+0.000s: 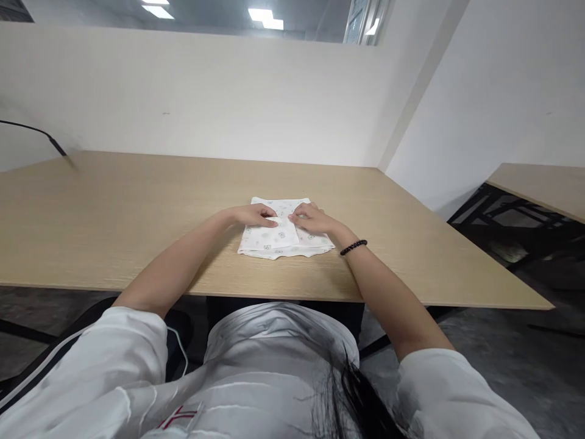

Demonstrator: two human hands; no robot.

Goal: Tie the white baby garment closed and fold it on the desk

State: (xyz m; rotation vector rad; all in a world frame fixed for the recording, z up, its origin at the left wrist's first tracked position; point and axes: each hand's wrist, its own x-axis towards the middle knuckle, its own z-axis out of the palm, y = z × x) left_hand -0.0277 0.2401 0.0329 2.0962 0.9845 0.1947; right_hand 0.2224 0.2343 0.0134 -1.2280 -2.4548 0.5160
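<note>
In the head view, a folded white printed cloth (274, 238) lies on the counter (159, 195), just in from the middle of its near edge. The left hand (258, 215) rests on the cloth's left part, fingers curved, thumb on top; the right hand (311, 218), above a black beaded bracelet (353, 247), touches its right part with bent fingers. Whether either one grips the cloth, I cannot tell. A thin black cable (55, 145) shows near the counter's far left corner.

White cloth (280, 235) with small scattered prints, flat on the tabletop (159, 201), towards its near edge, left part folded over rightward, near border slightly wavy
</note>
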